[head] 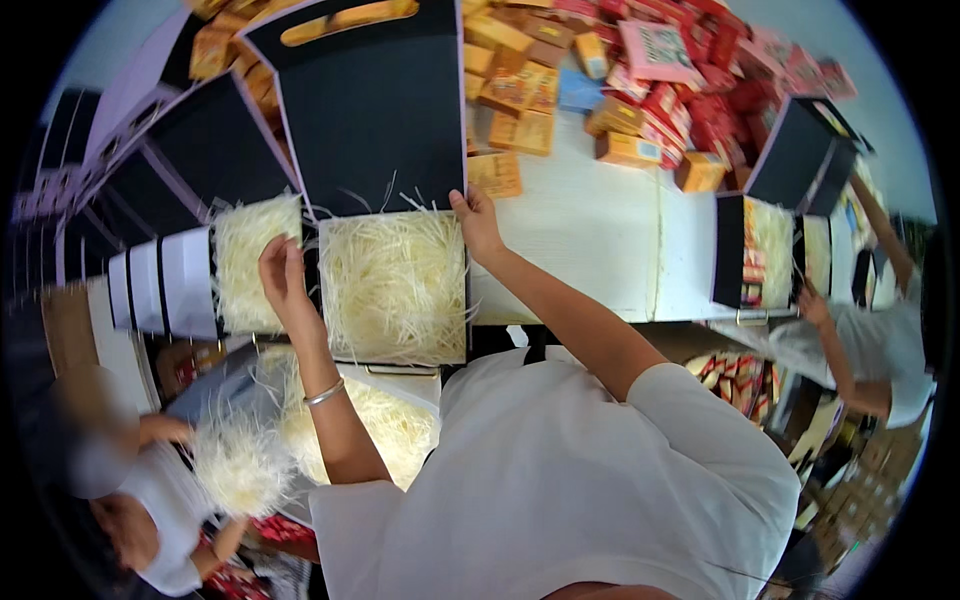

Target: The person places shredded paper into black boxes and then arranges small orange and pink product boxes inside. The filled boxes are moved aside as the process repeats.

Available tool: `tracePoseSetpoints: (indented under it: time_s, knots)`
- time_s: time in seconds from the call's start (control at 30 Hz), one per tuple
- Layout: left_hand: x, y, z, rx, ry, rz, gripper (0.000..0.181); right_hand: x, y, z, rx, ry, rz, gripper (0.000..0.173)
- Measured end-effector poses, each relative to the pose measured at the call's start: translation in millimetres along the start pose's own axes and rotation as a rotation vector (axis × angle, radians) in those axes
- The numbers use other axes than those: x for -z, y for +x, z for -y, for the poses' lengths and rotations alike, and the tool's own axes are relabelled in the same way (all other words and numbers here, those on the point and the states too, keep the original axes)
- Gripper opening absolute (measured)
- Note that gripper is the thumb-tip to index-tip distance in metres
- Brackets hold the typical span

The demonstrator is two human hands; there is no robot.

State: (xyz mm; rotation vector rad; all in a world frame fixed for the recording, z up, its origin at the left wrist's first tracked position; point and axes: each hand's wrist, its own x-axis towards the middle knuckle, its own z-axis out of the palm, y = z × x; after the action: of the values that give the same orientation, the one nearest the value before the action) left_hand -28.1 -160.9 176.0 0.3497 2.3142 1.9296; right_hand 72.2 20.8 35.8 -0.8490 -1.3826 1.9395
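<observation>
Directly before me, a black gift box [466,300] is filled with pale shredded paper [391,289]; its black lid [375,112] with a slot stands raised behind it. My right hand [480,225] touches the lid's lower right corner, thumb and fingers at the edge. My left hand [283,274] is over the shredded paper [251,262] in the neighbouring box to the left, its fingers bent together; whether they pinch any strands cannot be made out. A silver bangle is on the left wrist.
Small orange cartons [523,131] and red packets [712,112] are heaped behind on the white table [570,247]. More boxes [184,270] line the left. At lower left a person holds a shredded-paper bundle [244,465]; another person [862,345] works by boxes at right.
</observation>
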Motion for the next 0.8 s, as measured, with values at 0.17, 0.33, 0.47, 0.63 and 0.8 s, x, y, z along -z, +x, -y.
tracePoseSetpoints:
  time_s: [0.17,0.33,0.47,0.63,0.8]
  knots:
    - [-43,5,69,-0.081,0.243,0.049,0.053,89,19,24,-0.072,-0.012,0.035,0.013]
    - [-116,-9,105,0.133,0.005,0.339,0.039,185,27,68,0.229,-0.417,-0.229,0.024]
    - [-155,-17,93,0.231,-0.145,0.236,0.021,267,59,102,0.661,-1.515,-0.368,0.047]
    - [-184,-20,114,0.228,-0.123,0.32,0.011,321,64,120,0.451,-1.53,-0.176,0.048]
    - [-215,-48,101,0.237,-0.066,0.255,0.008,309,-36,204,0.567,-1.189,-0.491,0.042]
